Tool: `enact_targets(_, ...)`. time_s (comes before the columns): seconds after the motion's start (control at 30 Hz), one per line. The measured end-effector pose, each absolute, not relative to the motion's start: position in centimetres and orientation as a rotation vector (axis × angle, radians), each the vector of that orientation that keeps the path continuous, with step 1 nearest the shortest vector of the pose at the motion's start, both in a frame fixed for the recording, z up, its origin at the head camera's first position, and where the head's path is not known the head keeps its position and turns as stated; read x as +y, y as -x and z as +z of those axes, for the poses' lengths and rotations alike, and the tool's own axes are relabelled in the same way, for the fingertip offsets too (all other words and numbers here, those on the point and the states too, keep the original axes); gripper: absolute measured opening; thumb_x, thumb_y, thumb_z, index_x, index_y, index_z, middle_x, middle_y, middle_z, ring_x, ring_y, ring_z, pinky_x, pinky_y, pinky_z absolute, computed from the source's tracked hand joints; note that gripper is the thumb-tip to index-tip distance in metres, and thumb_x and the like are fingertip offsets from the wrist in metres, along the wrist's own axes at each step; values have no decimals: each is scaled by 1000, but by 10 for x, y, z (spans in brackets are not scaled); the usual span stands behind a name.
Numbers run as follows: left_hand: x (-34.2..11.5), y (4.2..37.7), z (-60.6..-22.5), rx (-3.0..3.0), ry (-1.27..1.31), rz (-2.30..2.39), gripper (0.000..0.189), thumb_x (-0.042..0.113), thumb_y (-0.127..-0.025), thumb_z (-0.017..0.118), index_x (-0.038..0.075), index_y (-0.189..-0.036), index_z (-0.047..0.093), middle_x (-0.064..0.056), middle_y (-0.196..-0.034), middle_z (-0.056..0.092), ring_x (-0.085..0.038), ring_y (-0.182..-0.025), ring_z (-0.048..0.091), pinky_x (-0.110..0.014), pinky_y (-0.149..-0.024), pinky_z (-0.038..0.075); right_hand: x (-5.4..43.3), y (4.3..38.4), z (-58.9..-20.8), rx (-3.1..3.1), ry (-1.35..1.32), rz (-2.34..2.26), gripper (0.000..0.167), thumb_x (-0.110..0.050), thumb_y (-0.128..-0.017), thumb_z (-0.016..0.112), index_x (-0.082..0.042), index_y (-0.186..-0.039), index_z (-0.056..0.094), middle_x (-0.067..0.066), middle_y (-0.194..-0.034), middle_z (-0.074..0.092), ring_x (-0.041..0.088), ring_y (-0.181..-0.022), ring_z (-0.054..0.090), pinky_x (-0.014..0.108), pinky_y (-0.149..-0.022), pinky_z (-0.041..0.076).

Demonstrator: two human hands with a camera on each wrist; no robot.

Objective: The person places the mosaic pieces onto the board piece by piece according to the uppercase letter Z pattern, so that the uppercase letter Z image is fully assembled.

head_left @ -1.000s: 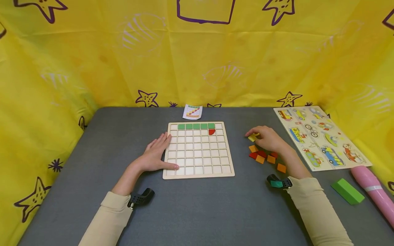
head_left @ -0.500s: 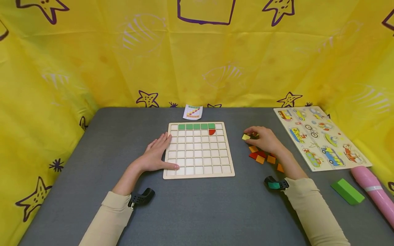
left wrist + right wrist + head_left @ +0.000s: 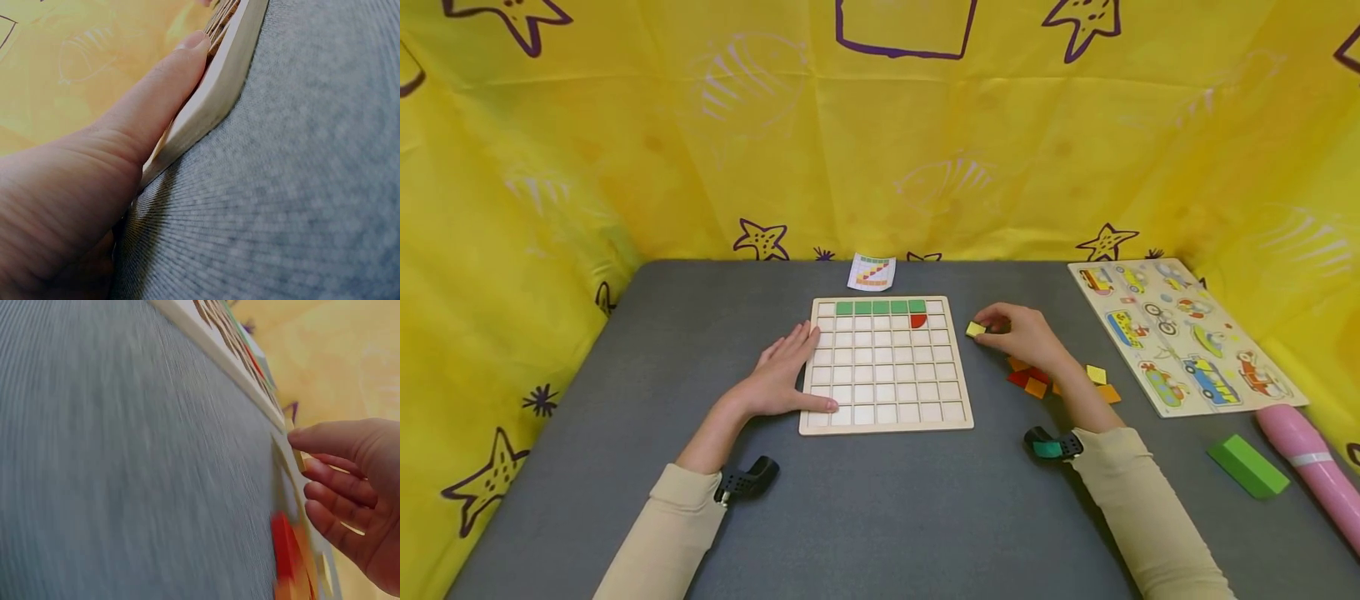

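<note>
On board [image 3: 883,371] at nine o'clock, resting spread left hand [image 3: 777,383], likely steadying. Off two o'clock, pinching tile [image 3: 975,330] in right hand [image 3: 1017,331], perhaps for control.

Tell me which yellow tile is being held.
The yellow tile pinched in the right hand, near the grid board; the other visible yellow tile lies beside an orange square, unheld.

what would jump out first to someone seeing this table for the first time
Probably the bright yellow cloth filling the background behind the dark table. Next, the wooden grid board in the middle, with five green squares in its far row and the left hand at its left edge. Just right of it, the right hand pinches a small yellow tile.
</note>
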State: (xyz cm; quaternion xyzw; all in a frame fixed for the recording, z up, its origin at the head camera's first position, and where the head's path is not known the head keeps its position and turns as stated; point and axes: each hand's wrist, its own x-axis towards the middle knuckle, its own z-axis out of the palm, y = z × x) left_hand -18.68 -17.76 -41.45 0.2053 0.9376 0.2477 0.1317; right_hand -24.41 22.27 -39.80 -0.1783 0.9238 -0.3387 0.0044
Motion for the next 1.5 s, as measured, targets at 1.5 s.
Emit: enact_targets(1.5, -178, 186, -417, 2731, -618, 746, 124, 63, -73, 75, 2, -156, 5, -15, -162, -3, -28, -149, -4, -50, -115, 1, 220, 225, -390, 2894, 746, -998, 14, -6, -93, 63, -8, -101, 75, 7, -101, 70, 23, -88, 61, 42, -79, 52)
